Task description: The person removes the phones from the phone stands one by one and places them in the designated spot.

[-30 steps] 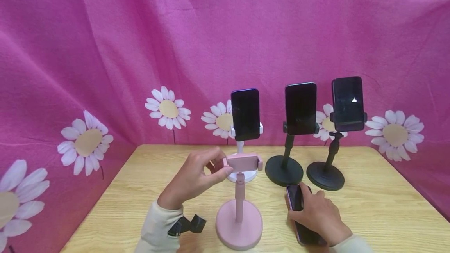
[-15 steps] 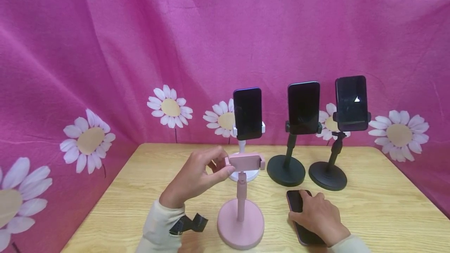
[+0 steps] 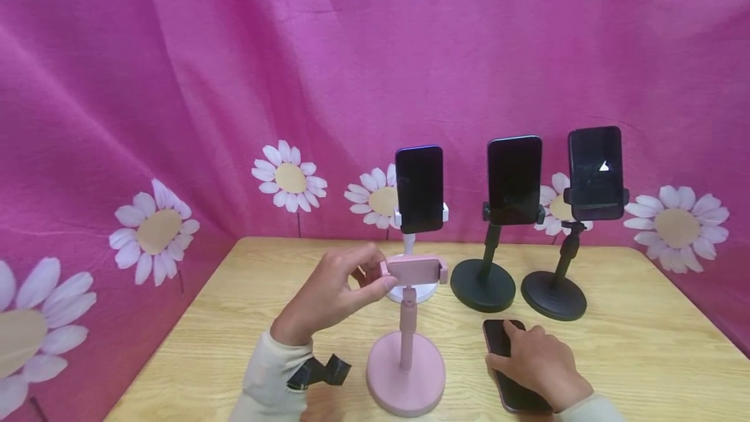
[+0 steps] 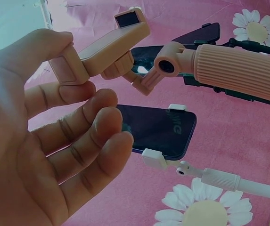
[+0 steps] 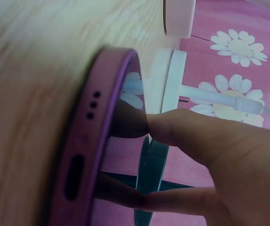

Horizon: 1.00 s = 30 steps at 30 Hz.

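Close by on the wooden table (image 3: 328, 402), a dark phone (image 3: 497, 340) lies face up beside the pink stand. The right hand (image 3: 536, 366) rests on it, finger and thumb wide apart on the glass. From the head view I cannot tell what its other fingers do. The right wrist view shows what the head view does not: the phone's purple-pink end, with three tiny holes (image 5: 93, 104), a slot (image 5: 74, 176), and the fingers mirrored in the screen.

The left hand (image 3: 336, 292) pinches one end of the holder (image 3: 415, 272) on top of the pink stand (image 3: 405, 379). The left wrist view shows its three other fingers loosely bent, and a round knob (image 4: 118, 66) behind the holder, hidden from above.

Farther back, a white stand (image 3: 408, 244) holds one phone up. To its right, two black stands (image 3: 482, 286) (image 3: 553, 295) hold a phone each. Behind everything hangs a bright pink cloth (image 3: 351, 70) with big white daisies (image 3: 290, 178).

A second ago, the top of the lying phone looked almost up against the nearer black foot; now a gap shows between them. The left hand's pinch looks the same.
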### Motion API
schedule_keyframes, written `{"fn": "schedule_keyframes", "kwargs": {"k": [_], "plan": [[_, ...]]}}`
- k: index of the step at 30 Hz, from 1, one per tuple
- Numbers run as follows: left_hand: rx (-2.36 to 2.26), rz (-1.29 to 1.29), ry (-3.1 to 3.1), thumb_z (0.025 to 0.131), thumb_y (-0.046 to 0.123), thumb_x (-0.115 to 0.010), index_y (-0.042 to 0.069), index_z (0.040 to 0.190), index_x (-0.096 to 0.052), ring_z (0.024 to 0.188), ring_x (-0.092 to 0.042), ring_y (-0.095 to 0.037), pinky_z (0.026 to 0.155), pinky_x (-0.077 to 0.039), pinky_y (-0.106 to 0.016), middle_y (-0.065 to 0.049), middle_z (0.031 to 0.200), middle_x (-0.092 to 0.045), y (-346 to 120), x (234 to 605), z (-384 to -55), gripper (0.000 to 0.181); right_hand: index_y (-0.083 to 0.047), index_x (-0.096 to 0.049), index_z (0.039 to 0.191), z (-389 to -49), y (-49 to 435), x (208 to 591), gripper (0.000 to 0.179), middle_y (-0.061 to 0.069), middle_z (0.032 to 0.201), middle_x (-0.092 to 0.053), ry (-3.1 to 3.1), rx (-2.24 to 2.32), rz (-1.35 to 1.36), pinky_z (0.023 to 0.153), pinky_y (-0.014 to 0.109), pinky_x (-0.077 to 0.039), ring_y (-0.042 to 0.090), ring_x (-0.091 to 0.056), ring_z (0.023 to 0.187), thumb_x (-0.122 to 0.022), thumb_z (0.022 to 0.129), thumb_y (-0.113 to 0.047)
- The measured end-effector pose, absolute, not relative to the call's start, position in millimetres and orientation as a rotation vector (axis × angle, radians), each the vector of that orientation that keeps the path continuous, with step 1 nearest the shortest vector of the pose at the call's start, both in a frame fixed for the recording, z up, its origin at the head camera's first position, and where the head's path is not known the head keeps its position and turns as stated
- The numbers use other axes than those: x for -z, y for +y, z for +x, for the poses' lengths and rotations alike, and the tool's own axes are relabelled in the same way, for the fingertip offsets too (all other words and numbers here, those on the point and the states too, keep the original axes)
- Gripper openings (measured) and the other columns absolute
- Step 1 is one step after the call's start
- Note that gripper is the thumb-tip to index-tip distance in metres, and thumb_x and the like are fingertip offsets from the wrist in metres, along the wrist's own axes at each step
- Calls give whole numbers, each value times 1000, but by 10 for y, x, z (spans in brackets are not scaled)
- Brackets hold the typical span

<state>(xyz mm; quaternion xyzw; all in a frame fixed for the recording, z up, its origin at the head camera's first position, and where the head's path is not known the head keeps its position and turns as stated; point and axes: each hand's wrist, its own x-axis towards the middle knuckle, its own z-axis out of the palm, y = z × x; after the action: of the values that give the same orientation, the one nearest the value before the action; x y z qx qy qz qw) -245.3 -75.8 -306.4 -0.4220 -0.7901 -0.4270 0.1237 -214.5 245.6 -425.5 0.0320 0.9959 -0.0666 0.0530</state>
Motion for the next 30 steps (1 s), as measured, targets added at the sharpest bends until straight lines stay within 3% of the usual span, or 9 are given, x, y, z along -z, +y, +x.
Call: {"fn": "schedule_keyframes", "kwargs": {"k": [19, 30], "plan": [[1120, -1118, -2331, 90, 23, -69, 14, 103, -67, 78, -60, -6, 64, -54, -27, 8, 88, -65, -819, 3036, -2441, 17, 2, -51, 134, -2141, 2470, 4223, 90, 27, 94, -59, 3018, 154, 33, 49, 35, -42, 27, -50, 64, -65, 76, -66], [1036, -1023, -2326, 91, 20, -68, 12, 101, -64, 74, -59, -6, 63, -53, -22, 7, 84, -61, -853, 3036, -2481, 14, 1, -51, 135, -2139, 2476, 4233, 91, 25, 91, -57, 3013, 165, 36, 48, 35, -41, 27, -49, 63, -64, 76, -67]]}}
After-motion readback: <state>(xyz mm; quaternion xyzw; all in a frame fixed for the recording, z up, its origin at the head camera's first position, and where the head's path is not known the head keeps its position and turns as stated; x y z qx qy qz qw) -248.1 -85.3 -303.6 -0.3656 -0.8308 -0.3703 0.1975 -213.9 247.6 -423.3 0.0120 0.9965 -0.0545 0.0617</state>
